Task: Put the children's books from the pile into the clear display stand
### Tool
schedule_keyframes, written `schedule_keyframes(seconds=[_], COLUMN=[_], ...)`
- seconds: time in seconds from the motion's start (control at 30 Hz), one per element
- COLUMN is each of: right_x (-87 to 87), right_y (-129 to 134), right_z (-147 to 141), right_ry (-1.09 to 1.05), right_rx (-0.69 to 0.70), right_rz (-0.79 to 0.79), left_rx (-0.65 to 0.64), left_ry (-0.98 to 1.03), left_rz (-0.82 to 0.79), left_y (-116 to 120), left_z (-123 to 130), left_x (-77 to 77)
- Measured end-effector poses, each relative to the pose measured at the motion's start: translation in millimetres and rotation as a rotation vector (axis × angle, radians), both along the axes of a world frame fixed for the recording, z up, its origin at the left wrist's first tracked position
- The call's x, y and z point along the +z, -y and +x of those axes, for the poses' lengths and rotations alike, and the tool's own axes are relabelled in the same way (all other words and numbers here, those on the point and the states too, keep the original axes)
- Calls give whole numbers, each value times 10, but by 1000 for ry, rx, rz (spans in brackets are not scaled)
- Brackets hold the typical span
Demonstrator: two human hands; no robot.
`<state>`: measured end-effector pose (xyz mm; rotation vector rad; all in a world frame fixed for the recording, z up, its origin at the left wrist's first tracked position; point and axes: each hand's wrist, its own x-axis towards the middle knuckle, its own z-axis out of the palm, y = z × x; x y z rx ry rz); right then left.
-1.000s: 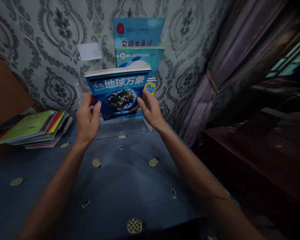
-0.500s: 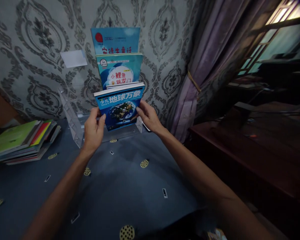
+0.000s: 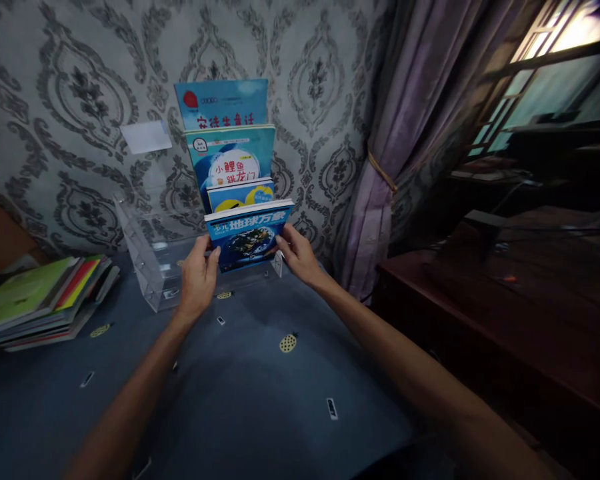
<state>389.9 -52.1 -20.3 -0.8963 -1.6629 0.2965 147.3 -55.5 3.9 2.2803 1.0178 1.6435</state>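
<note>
A blue book with a globe on its cover is gripped at its left edge by my left hand and at its right edge by my right hand. It leans back at the front tier of a clear acrylic book rack. Behind it, a blue book with yellow shapes shows only its upper part. Further back stand a teal book with red lettering and, tallest, a blue book with a red mark. The fingers behind the globe book are hidden.
A stack of books lies at the left on the blue patterned tablecloth. White card stands at the rack's upper left. Right of the table are a purple curtain and a dark red desk.
Both hands have lowered the globe book and shifted it slightly right relative to the rack. More of the book with yellow shapes now shows behind it. The view has tilted a little.
</note>
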Motion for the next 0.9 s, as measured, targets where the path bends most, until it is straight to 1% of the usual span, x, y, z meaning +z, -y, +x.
schedule_keyframes(seconds=[0.1, 0.37, 0.53, 0.6, 0.7, 0.9], right_x=[-6, 1, -3, -35, -112, -232], right_y=[-3, 33, -7, -10, 11, -18], right_z=[1, -1, -3, 10, 48, 99], right_ry=[-53, -49, -60, -68, -59, -5], right_rx=[42, 33, 40, 52, 51, 8], right_rz=[-4, -7, 50, 59, 31, -39], left_rx=[-4, 6, -1, -9, -26, -47], left_ry=[-6, -42, -27, -26, -38, -42], left_rz=[2, 32, 86, 86, 43, -41], left_y=[-9, -38, -68, -72, -69, -143], left_z=[3, -15, 6, 9, 7, 18], left_x=[9, 23, 5, -22, -71, -152])
